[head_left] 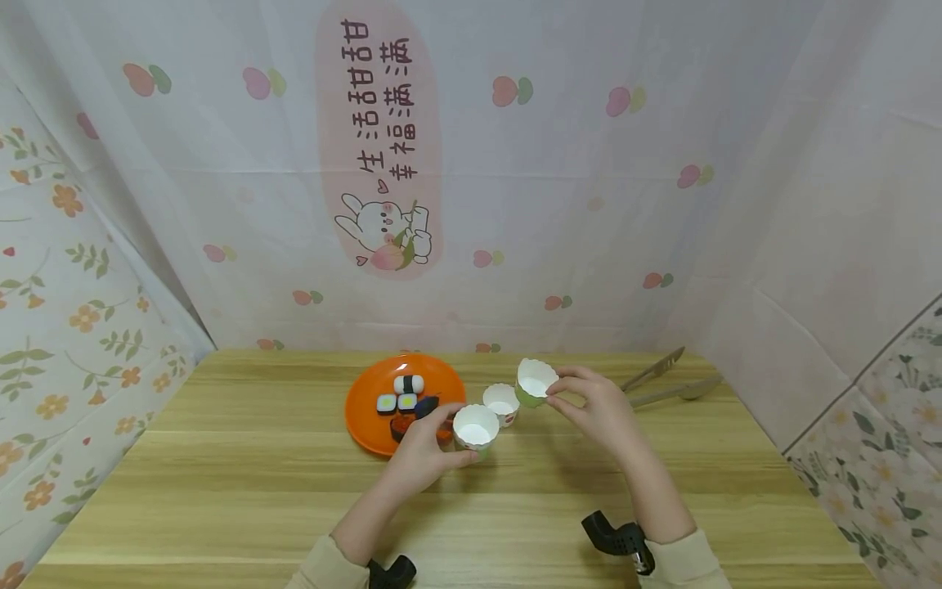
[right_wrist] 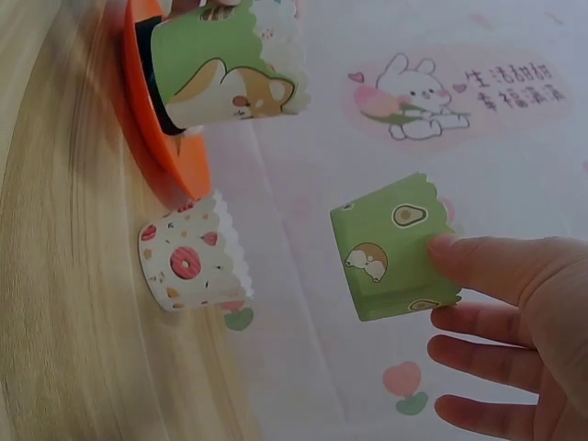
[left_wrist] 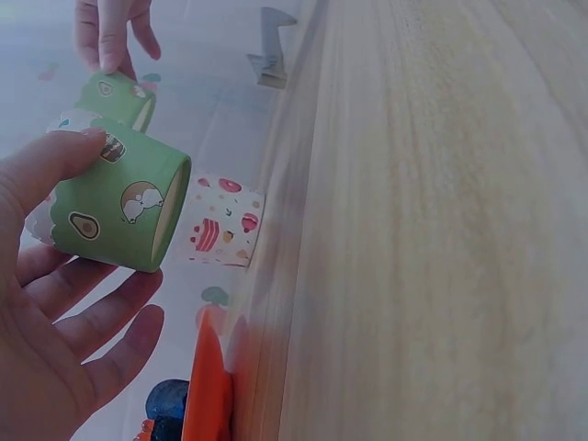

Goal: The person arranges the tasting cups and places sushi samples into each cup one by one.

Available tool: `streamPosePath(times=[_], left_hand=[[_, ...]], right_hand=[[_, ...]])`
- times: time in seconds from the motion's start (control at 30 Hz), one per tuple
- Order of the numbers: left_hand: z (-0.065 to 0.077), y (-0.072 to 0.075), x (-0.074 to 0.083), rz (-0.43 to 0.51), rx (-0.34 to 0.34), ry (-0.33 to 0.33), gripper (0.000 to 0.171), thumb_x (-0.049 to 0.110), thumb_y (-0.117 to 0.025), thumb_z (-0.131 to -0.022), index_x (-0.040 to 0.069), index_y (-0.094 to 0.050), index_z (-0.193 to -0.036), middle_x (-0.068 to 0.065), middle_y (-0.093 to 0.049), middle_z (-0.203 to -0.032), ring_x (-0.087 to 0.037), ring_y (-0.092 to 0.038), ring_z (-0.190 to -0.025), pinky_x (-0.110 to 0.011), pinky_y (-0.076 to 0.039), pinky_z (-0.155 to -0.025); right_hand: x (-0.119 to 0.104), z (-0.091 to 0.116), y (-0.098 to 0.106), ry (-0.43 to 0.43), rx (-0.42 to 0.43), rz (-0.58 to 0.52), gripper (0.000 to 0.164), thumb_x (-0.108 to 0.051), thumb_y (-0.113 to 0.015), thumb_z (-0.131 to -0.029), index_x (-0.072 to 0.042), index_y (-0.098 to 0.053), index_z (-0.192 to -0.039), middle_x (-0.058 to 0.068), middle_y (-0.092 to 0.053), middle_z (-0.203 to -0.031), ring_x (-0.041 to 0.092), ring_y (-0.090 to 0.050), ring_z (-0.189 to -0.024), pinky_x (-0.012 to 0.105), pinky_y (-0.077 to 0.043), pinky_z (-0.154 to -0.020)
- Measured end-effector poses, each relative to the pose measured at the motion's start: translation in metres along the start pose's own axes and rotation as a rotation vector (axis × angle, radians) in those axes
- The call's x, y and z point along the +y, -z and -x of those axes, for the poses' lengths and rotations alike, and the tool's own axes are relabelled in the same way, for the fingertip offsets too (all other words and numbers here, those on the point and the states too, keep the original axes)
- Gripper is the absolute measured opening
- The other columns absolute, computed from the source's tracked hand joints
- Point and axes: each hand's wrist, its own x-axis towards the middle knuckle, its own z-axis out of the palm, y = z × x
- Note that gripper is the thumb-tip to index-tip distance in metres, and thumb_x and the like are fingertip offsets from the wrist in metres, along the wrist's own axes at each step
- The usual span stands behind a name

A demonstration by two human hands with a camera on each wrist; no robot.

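In the head view my left hand [head_left: 419,458] holds a green paper baking cup [head_left: 475,433] between thumb and fingers, mouth facing up. The left wrist view shows avocado and animal prints on this cup [left_wrist: 124,197], raised off the table. My right hand [head_left: 599,409] pinches another green paper baking cup [head_left: 536,383] near its scalloped rim, also raised; its lower fingers stay apart from the cup [right_wrist: 390,257]. Between the two hands a white paper baking cup [head_left: 501,402] with red dessert prints stands upright on the table.
An orange plate [head_left: 365,393] bearing several sushi pieces [head_left: 408,384] lies at the left, partly behind my left hand. Two long utensils [head_left: 662,366] rest at the back right. A printed cloth [head_left: 559,237] hangs behind the wooden table [head_left: 243,458].
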Motion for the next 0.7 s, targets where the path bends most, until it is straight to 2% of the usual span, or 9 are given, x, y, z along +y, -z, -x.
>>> streamPosePath(times=[0.43,0.7], left_hand=[[0.0,0.001,0.0,0.0,0.0,0.002,0.064,0.027,-0.083,-0.075,0.012,-0.054,-0.13,0.0,-0.061,-0.117,-0.02,-0.055,-0.106,-0.048,-0.045,-0.092],[0.0,0.001,0.0,0.003,-0.002,0.007,0.064,0.027,-0.084,-0.075,0.012,-0.054,-0.13,0.0,-0.061,-0.116,-0.021,-0.055,-0.106,-0.049,-0.044,-0.093]], right_hand=[[0.017,0.001,-0.003,-0.077,-0.047,0.04,0.007,-0.014,-0.077,-0.081,-0.013,-0.074,-0.087,0.015,-0.063,-0.115,0.039,-0.059,-0.105,0.054,-0.05,-0.081],[0.026,0.003,-0.007,-0.119,-0.094,0.042,0.009,-0.019,-0.076,-0.083,-0.011,-0.074,-0.087,0.017,-0.061,-0.12,0.042,-0.057,-0.108,0.057,-0.047,-0.085]])
